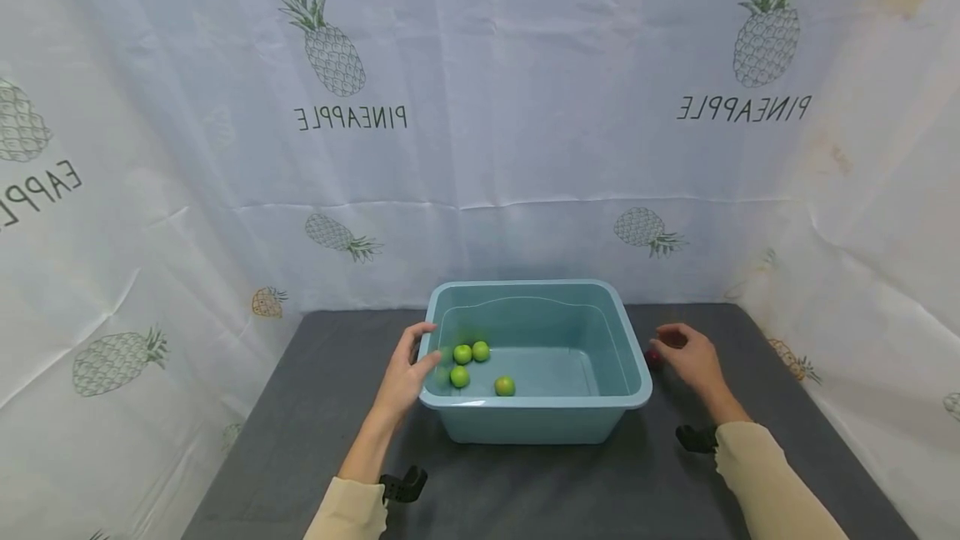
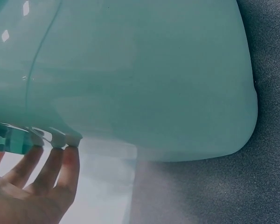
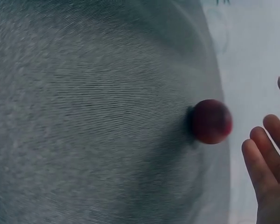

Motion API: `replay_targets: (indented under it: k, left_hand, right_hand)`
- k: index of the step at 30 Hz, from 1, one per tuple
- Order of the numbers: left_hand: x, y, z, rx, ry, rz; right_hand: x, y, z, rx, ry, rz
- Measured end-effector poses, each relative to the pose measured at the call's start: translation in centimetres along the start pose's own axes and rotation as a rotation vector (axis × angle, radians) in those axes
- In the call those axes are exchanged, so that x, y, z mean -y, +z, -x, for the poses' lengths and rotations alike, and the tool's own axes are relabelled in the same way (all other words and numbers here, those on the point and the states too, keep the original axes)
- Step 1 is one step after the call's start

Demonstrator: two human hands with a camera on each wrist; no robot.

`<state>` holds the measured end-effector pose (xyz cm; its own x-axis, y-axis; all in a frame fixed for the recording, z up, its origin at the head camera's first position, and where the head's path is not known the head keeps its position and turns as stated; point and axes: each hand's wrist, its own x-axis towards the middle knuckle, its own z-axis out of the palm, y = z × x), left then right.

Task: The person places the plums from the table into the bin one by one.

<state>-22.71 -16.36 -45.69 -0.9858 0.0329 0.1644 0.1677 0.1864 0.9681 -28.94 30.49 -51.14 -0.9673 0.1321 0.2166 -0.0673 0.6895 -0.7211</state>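
Observation:
A light blue plastic basin (image 1: 525, 423) stands on the dark table, with several green limes (image 1: 505, 386) on its floor toward the left. My left hand (image 1: 405, 369) is at the basin's left rim; in the left wrist view its fingertips (image 2: 71, 151) touch the underside of that rim. To the right of the basin, a dark red round fruit (image 3: 211, 122) lies on the cloth, its exact kind unclear. My right hand (image 1: 692, 359) hovers beside and above this fruit, fingers apart from it in the right wrist view. In the head view the hand partly hides the fruit.
The dark grey table (image 1: 322, 423) runs back to a white curtain (image 1: 525, 107) printed with pineapples, which also hangs at both sides. Black wrist straps (image 1: 697, 438) sit on both forearms.

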Motion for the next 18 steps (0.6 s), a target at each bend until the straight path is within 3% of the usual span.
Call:
replay_targets:
  k: [7, 18]
  left_hand:
    - [0.0, -0.1, 0.0, 0.0, -0.007, -0.008]
    - [0.1, -0.1, -0.1, 0.007, -0.016, -0.007]
  right_hand:
    - [-1.6, 0.9, 0.3, 0.054, 0.047, -0.01]
    - [-3.1, 1.6, 0.4, 0.111, 0.043, 0.012]
